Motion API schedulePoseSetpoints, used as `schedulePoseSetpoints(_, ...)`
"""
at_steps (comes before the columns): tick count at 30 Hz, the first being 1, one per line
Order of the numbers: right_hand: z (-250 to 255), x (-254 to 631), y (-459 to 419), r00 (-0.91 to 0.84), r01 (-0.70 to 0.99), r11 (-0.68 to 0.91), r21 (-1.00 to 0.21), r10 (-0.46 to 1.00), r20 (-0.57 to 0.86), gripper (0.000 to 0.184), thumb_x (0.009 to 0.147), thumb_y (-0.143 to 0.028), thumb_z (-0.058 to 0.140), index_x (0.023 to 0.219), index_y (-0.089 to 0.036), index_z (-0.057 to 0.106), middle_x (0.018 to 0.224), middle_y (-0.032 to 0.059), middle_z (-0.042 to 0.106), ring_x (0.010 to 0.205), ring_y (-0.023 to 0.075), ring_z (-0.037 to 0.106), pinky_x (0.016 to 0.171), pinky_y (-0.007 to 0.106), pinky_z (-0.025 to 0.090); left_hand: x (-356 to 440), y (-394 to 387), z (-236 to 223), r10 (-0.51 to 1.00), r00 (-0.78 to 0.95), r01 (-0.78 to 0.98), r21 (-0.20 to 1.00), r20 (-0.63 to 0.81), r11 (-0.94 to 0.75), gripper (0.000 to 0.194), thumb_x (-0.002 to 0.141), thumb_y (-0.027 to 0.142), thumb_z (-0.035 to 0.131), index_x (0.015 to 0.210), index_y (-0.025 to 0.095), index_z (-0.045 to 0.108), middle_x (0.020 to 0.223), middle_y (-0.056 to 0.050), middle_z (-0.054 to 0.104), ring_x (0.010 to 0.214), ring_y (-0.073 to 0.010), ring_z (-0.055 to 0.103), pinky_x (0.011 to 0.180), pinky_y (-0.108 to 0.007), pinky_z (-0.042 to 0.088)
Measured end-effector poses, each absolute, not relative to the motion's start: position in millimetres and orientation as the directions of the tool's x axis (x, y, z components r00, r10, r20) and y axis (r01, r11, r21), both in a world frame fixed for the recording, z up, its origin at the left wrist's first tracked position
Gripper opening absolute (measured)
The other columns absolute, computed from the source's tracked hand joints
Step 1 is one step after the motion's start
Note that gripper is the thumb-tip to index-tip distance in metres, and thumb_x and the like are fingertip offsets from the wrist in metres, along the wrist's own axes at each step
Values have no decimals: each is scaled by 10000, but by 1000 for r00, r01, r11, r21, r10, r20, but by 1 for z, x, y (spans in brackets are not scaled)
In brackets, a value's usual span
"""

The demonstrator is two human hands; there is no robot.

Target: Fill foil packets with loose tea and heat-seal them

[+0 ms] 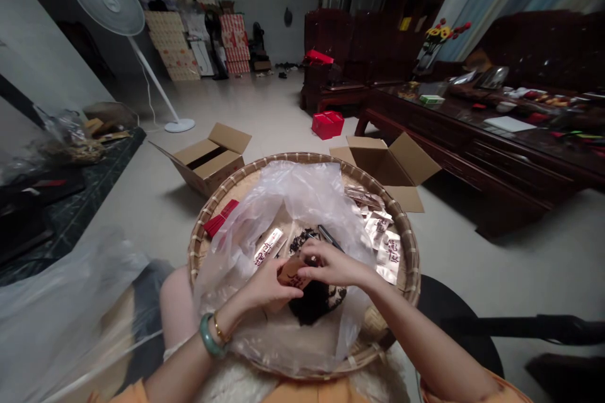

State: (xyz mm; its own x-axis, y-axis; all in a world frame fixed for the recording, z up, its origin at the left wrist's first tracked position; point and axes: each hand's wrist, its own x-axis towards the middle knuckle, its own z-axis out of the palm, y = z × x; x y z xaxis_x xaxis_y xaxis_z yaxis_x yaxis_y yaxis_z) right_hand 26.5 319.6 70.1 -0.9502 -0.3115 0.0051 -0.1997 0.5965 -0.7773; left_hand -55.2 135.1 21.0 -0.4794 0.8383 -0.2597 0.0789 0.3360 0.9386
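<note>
Both my left hand [267,283] and my right hand [332,263] pinch a small brown paper packet [292,272] with printed marks, held just above a heap of dark loose tea leaves [316,301]. Below them lies a clear plastic bag [278,198] inside a round woven bamboo tray [302,160]. Several white printed sachets [387,245] lie at the tray's right side, with more [268,247] left of the heap. A dark slim tool [329,238], its kind unclear, lies beyond my right fingers. Red packets [220,217] rest at the far left of the tray.
Open cardboard boxes [208,157] [387,167] stand on the tiled floor beyond the tray. A red box [328,124] sits further back. A dark wooden table [477,101] with small items runs along the right. A white standing fan [111,3] and stacked cartons [174,31] stand behind.
</note>
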Motion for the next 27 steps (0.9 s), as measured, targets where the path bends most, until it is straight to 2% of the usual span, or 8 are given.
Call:
schedulePoseSetpoints(3, 76, 30, 315, -944, -219, 678, -702, -330, -25, 328, 806, -391, 656, 1068, -195, 677, 1094, 87, 599, 994, 206, 558, 863, 288, 435, -51, 137, 18, 791, -590, 161, 936, -164, 314, 415, 567, 300, 779, 906, 96, 656, 767, -7, 634, 688, -141, 529, 619, -223, 413)
schedulePoseSetpoints(7, 81, 31, 304, -903, -251, 794, -553, -398, -162, 386, 777, -422, 682, 1094, -202, 680, 1047, 98, 622, 972, 254, 567, 823, 327, 446, -46, 134, 10, 796, -603, 292, 917, -46, 274, 371, 568, 338, 799, 823, 108, 659, 731, 2, 636, 655, -132, 533, 578, -208, 407)
schedulePoseSetpoints(10, 96, 40, 300, -886, -276, 807, -523, -424, -188, 383, 788, -382, 682, 1147, -252, 663, 1049, 89, 608, 965, 249, 569, 820, 336, 453, -45, 127, 7, 799, -589, 470, 855, 118, 220, 301, 617, 353, 785, 764, 121, 663, 668, -5, 653, 592, -129, 560, 545, -213, 420)
schedulePoseSetpoints(14, 132, 70, 302, -900, -326, 691, -645, -436, -11, 315, 880, -321, 582, 1186, -276, 639, 1245, 79, 540, 1124, 213, 519, 960, 325, 416, -45, 119, 18, 772, -428, 693, 719, 470, -53, 134, 814, 260, 636, 883, 155, 682, 805, -59, 732, 715, -158, 673, 684, -249, 512)
schedulePoseSetpoints(19, 150, 95, 314, -934, -303, 529, -793, -330, 136, 321, 933, -274, 504, 1241, -258, 592, 1174, 59, 596, 1056, 139, 571, 914, 257, 454, -45, 117, 31, 657, -390, 726, 655, 645, -211, 110, 868, 194, 575, 920, 183, 672, 862, -58, 747, 799, -157, 708, 728, -240, 555)
schedulePoseSetpoints(23, 136, 93, 315, -970, -223, 538, -813, -205, 131, 270, 931, -290, 499, 1156, -236, 638, 1037, 58, 654, 929, 141, 611, 819, 267, 486, -44, 115, 22, 661, -446, 680, 708, 603, -187, 96, 845, 220, 610, 884, 181, 689, 848, -55, 748, 781, -159, 708, 725, -247, 558)
schedulePoseSetpoints(25, 123, 86, 312, -983, -165, 499, -851, -149, 103, 291, 914, -305, 523, 1177, -235, 624, 1046, 62, 657, 899, 146, 620, 783, 269, 497, -44, 115, 18, 704, -541, 589, 805, 461, -74, 145, 768, 271, 698, 873, 171, 700, 808, -52, 743, 732, -167, 698, 699, -259, 553)
schedulePoseSetpoints(27, 104, 75, 307, -995, -98, 435, -895, -63, 78, 397, 877, -335, 570, 1259, -229, 564, 1113, 81, 635, 877, 154, 623, 747, 271, 507, -45, 119, 16, 723, -659, 396, 913, 208, 98, 294, 660, 300, 778, 899, 149, 700, 795, -51, 735, 703, -178, 679, 667, -268, 542)
